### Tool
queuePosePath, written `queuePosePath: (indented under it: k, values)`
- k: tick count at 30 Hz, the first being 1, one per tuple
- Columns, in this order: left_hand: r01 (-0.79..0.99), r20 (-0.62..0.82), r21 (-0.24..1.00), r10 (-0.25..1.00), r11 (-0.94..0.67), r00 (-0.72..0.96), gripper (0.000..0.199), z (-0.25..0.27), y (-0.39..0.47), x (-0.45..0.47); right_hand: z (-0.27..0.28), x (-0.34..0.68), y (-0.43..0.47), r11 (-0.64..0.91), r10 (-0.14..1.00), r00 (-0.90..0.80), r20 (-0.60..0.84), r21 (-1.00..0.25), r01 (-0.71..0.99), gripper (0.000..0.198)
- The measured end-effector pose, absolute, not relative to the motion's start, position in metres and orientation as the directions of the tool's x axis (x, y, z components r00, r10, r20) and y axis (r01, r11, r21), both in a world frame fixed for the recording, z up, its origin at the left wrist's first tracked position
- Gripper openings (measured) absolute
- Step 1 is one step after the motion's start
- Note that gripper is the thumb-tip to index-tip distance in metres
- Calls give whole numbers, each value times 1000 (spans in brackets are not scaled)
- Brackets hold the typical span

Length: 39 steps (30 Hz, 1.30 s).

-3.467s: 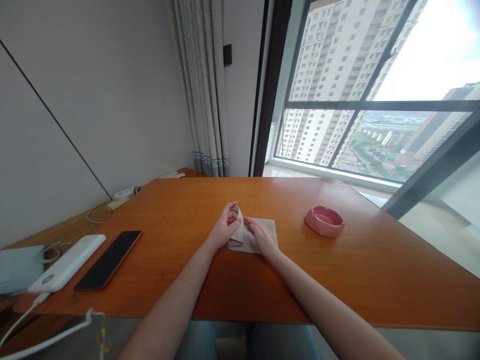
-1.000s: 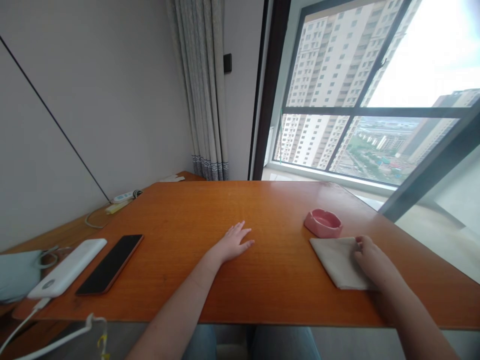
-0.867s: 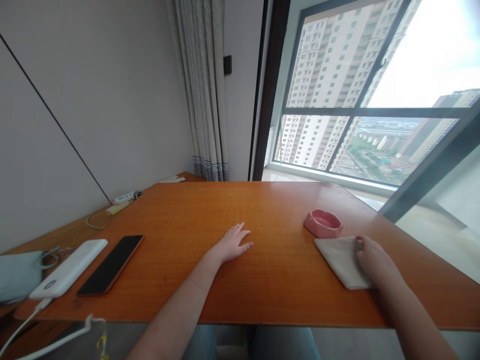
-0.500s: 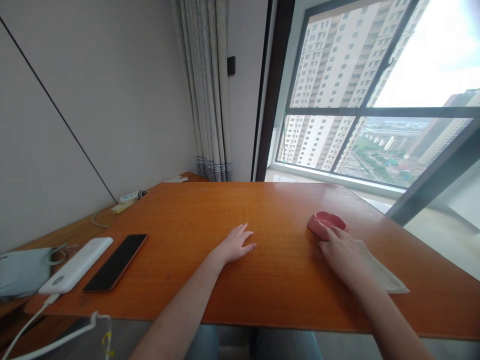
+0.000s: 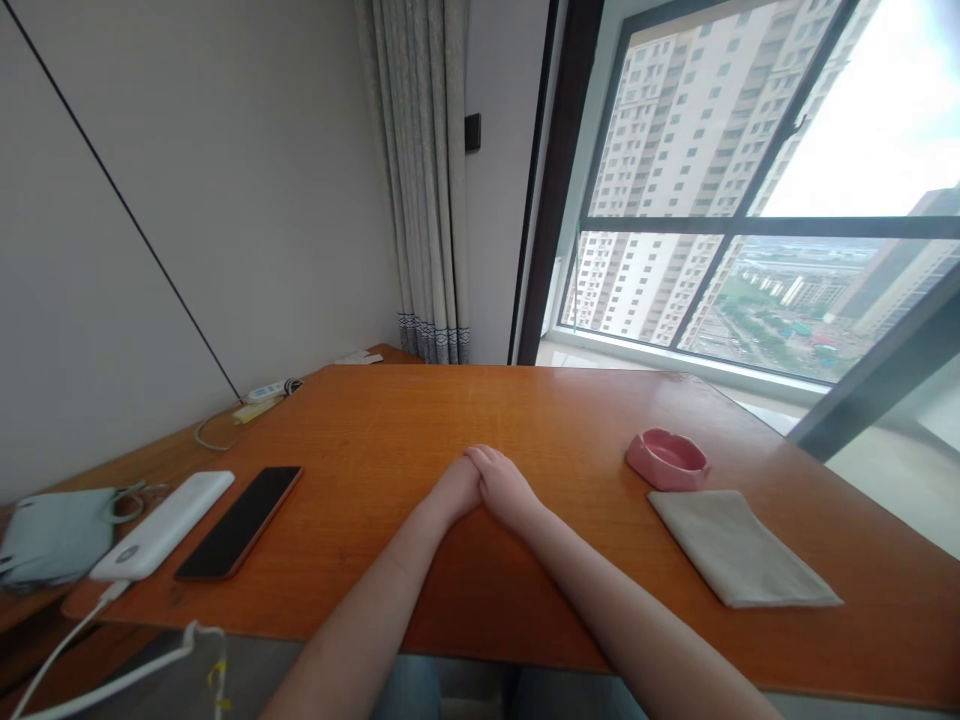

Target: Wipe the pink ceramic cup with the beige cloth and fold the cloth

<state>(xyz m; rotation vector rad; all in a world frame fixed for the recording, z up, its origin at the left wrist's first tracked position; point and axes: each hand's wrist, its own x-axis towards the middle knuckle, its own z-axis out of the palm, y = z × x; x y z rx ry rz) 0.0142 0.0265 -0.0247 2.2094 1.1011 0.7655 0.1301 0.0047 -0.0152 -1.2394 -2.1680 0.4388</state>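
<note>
Over the middle of the wooden table, my left hand and my right hand meet. The right hand's fingers are folded over the front of the left hand. This hides the left hand's fingers and anything that could be between the two palms. To the right lies a folded light grey cloth, flat on the table and apart from both hands. Just behind it stands a pink bowl-like dish with a wavy rim, close to the cloth's far edge.
At the left are a black phone, a white power bank with a white cable plugged in, and a pale blue pouch. A power strip lies farther back by the wall. The table's front edge is near my lap.
My right hand has left the pink dish and the cloth and moved left onto my left hand. The left hand, spread before, is now partly covered. The view has shifted slightly.
</note>
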Motion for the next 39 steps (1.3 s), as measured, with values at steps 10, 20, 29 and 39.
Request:
queuePosePath:
  k: [10, 20, 29, 39]
  values:
    - [592, 185, 595, 809, -544, 558, 16, -13, 11, 17, -33, 141, 10, 268, 962, -183, 204, -843, 467, 32]
    - [564, 208, 607, 796, -561, 569, 18, -19, 14, 16, -34, 141, 12, 274, 960, -192, 205, -833, 480, 30]
    - [578, 163, 627, 813, -523, 559, 18, -27, 18, 17, -27, 145, 10, 316, 939, -287, 189, -803, 505, 34]
    - [657, 79, 541, 809, -525, 582, 30, -19, 15, 17, 13, 271, -5, 135, 944, 54, 326, -530, 837, 43]
